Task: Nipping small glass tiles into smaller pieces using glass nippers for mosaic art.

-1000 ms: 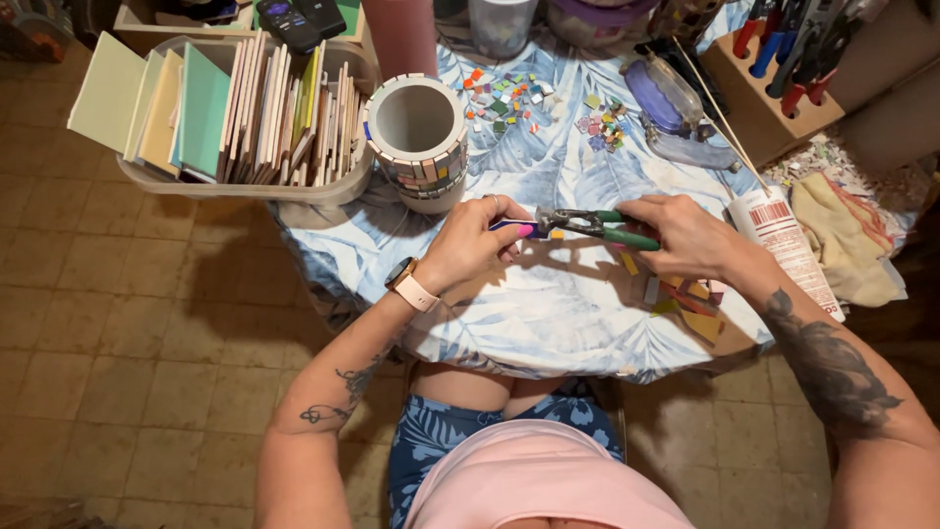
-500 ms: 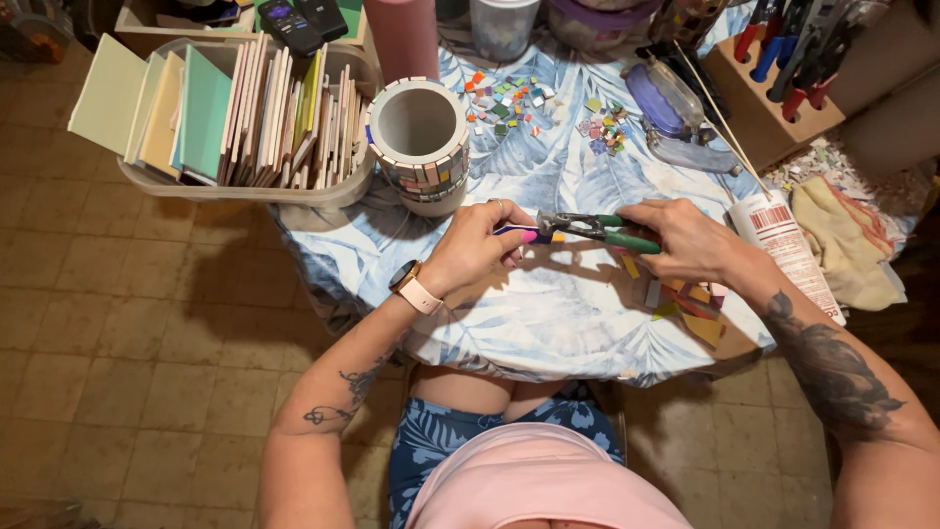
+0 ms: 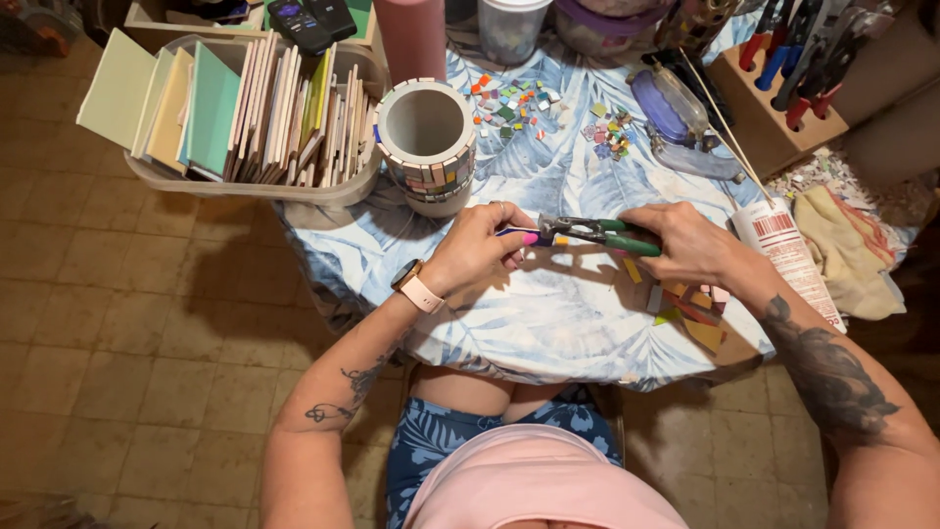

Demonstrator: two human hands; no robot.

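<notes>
A small purple tile strip (image 3: 519,235) is pinched by the left hand (image 3: 480,250), fed into the green-handled nippers (image 3: 587,233) squeezed by the right hand (image 3: 685,245), steadied above the tablecloth (image 3: 548,313).

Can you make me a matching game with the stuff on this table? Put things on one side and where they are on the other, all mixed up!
Things:
1. Nippers
2. Mosaic pot
3. Tile bin
4. Watch

Places:
A. On the left wrist
B. Far left, hanging over the table edge
C. Held in the right hand, over the cloth
D. Standing right of the bin, behind the left hand

Pairs: 1-C, 2-D, 3-B, 4-A
</notes>
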